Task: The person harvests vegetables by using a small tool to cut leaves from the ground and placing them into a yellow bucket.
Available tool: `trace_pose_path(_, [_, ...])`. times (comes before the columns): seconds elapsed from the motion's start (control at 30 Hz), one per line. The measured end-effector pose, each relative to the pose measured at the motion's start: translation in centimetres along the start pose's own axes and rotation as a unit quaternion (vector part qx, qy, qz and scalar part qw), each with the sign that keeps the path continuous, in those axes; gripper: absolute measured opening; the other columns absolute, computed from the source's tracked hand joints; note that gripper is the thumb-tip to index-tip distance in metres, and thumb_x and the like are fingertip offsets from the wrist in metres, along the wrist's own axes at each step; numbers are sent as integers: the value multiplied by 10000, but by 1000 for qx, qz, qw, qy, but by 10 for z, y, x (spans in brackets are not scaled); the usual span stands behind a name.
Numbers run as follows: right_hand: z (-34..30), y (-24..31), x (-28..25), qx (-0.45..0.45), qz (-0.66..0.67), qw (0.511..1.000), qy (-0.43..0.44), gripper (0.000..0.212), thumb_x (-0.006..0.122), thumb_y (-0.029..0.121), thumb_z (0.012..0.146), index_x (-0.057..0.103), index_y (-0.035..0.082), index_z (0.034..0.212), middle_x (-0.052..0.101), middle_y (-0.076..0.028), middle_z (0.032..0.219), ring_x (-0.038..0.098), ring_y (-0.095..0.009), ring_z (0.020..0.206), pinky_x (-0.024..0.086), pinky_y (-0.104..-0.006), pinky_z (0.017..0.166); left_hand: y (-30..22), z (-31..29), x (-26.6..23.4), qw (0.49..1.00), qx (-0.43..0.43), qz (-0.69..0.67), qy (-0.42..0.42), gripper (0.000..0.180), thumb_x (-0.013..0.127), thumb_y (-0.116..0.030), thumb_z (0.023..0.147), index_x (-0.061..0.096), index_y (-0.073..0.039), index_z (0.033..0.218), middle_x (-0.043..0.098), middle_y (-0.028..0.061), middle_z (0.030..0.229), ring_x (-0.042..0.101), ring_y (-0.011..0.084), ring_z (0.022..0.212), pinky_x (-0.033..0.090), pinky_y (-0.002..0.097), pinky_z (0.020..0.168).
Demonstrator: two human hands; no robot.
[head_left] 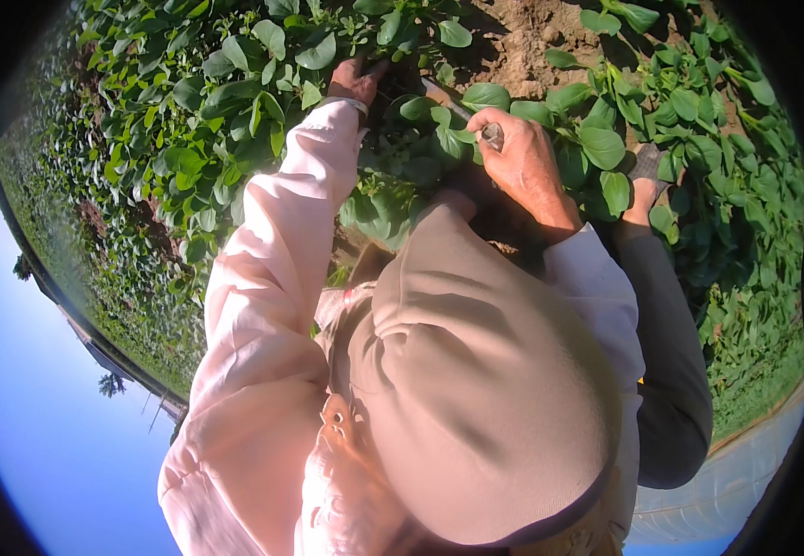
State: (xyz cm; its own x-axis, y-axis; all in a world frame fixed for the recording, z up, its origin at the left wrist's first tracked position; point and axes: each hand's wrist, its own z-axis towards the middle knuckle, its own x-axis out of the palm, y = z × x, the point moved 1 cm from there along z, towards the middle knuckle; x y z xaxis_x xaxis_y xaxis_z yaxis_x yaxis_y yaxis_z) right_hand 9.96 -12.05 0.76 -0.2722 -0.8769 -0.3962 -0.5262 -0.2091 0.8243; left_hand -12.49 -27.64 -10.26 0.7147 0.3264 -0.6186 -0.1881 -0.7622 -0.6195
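Note:
Reaching far forward on a long, pale-sleeved arm, my left hand is down among the leaves. Its fingers close around the base of a leafy green plant, though the fingertips are partly hidden by foliage and shadow. My right hand is wrapped round the handle of a knife. The rounded handle end shows above the fist. A narrow blade points up and left toward the left hand, partly covered by leaves. A gap separates the two hands.
My bent knee in tan trousers fills the middle. At the right are my other leg and a grey shoe among plants. Leafy rows surround me, with brown soil ahead. A pale sheeted structure stands lower right.

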Motion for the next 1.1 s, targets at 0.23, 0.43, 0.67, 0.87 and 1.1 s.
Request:
trace_pose_path(0.23, [-2, 7, 12, -48, -74, 995, 38, 187, 610, 20, 742, 624, 86, 917, 610, -185, 665, 608, -392, 641, 474, -432, 574, 41, -17, -41, 953, -70, -286, -71, 332, 651, -158, 881, 593, -46, 1188, 671, 50, 1013, 638, 139, 729, 542, 296, 603])
trace_pose_path(0.43, [-6, 7, 15, -9, -77, 997, -16, 222, 633, 0, 735, 619, 104, 931, 613, -179, 682, 620, -381, 671, 473, -424, 574, 34, -15, -16, 989, 37, -138, -30, 419, 667, -133, 851, 574, 4, 1237, 667, 96, 1094, 610, 163, 975, 473, 288, 877])
trace_pose_path(0.67, [28, 5, 40, -39, -49, 997, -49, 197, 633, 10, 740, 625, 81, 924, 623, -175, 675, 620, -385, 669, 491, -417, 589, -8, 10, 33, 991, -19, 127, -50, 549, 762, -398, 724, 640, -111, 1176, 675, 141, 1101, 632, 312, 1035, 484, 367, 902])
trace_pose_path(0.87, [0, 14, 7, -44, -46, 996, 70, 179, 603, 12, 752, 619, 75, 919, 606, -194, 678, 602, -403, 657, 473, -442, 591, 92, 7, -13, 934, -130, -312, -118, 290, 622, -235, 895, 621, -46, 1115, 677, 103, 996, 662, 246, 882, 545, 351, 732])
trace_pose_path(1.1, [-8, 3, 14, -59, -77, 991, 96, 202, 586, 20, 727, 610, 85, 917, 619, -194, 699, 603, -411, 691, 474, -464, 616, 82, -29, -37, 939, -180, -292, -37, 243, 600, -217, 916, 588, -47, 1089, 672, 49, 912, 642, 152, 722, 492, 271, 566])
